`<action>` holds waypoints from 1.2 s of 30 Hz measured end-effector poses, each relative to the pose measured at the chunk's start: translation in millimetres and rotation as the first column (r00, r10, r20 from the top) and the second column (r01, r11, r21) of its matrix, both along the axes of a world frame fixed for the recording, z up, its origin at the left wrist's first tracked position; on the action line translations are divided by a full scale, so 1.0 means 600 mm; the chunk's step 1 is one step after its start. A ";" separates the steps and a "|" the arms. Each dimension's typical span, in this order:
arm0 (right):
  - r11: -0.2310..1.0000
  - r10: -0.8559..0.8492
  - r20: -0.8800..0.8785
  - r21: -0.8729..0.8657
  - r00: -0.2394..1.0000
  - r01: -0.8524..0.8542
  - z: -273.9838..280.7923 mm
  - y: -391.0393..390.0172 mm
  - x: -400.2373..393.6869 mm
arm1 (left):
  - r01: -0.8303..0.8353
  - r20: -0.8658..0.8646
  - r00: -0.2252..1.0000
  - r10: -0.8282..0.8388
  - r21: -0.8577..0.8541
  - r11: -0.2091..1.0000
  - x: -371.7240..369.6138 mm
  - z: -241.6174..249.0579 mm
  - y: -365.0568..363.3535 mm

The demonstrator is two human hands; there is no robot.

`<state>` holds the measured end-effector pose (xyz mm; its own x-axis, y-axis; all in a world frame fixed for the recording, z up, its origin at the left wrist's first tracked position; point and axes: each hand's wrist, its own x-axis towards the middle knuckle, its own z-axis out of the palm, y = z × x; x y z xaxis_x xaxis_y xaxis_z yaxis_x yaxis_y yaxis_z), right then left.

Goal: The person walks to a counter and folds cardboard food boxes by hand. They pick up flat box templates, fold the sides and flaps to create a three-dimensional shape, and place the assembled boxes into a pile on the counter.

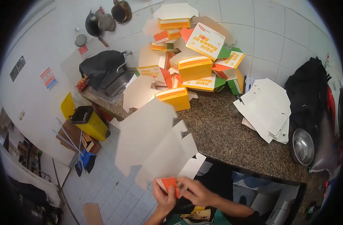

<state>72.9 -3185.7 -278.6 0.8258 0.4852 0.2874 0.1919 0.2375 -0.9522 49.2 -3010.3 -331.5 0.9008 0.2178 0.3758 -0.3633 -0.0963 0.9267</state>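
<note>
A partly folded cardboard food box (156,138) hangs in front of me, its plain white inside facing up and its far edges blurred. My left hand (164,199) grips its near end, thumb pressed on an orange printed panel. At the right side of that panel, my right hand (197,193) pinches the cardboard edge, with the fingertips partly hidden. Beyond the box, several folded yellow, orange and green boxes (195,68) are piled on the counter against the tiled wall.
Flat white box blanks (267,107) are stacked on the speckled counter (220,123), beside a metal bowl (303,147) and a black cloth (306,90). A sink (117,87) is at the left end. On the floor stand a yellow bin (91,122) and a blue broom (89,161).
</note>
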 end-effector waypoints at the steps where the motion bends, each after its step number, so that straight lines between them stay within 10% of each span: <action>1: 1.000 0.007 -0.003 -0.003 1.000 -0.007 0.009 -0.002 0.011 | 0.018 0.065 0.997 -0.040 0.308 0.951 0.010 0.000 0.013; 3: 0.965 -0.086 0.076 0.255 0.993 0.064 0.014 -0.005 0.035 | 0.014 0.116 0.988 -0.099 0.582 0.813 0.035 0.010 0.021; 9: 0.958 -0.280 -0.187 0.005 0.942 0.286 -0.014 -0.049 0.046 | -0.077 0.236 0.926 -0.295 0.883 0.463 0.083 0.036 0.058; 11: 0.934 -0.332 0.058 -0.120 0.942 0.337 -0.037 -0.051 0.051 | -0.010 0.205 0.929 -0.307 0.846 0.533 0.082 0.045 0.063; 13: 0.785 -0.345 0.662 -0.185 0.666 0.591 -0.062 -0.044 0.055 | 0.056 0.177 0.930 -0.322 0.798 0.600 0.079 0.042 0.063; 17: 0.687 -0.444 0.612 -0.237 0.655 0.687 -0.208 0.036 0.029 | 0.224 -0.035 0.965 -0.261 0.628 0.745 0.041 -0.011 0.057; 24: 0.831 -0.308 0.648 -0.174 0.697 0.529 -0.163 0.047 0.038 | 0.168 0.020 0.983 -0.185 0.335 0.927 0.032 -0.011 0.013; 27: 0.906 -0.054 0.687 -0.271 0.725 0.325 -0.057 -0.028 0.047 | 0.174 -0.291 0.868 -0.402 -0.580 0.796 0.060 -0.085 0.038; 29: 0.833 0.277 0.310 -0.549 0.910 -0.066 0.062 -0.080 0.058 | 0.199 -0.236 0.938 -0.252 -0.227 0.953 0.061 -0.033 0.032; 31: 0.703 0.311 0.622 -0.660 0.718 0.267 0.117 -0.135 0.055 | 0.154 -0.300 0.912 -0.279 -0.381 0.912 0.068 -0.010 0.033; 33: 0.682 0.405 0.600 -0.701 0.690 0.209 0.131 -0.171 0.054 | 0.295 -0.391 0.663 -0.638 -0.647 0.703 0.088 -0.040 0.072; 36: 0.663 0.516 0.557 -0.741 0.652 0.108 0.107 -0.190 0.050 | 0.281 -0.528 0.420 -0.738 -0.698 0.659 0.114 -0.113 0.107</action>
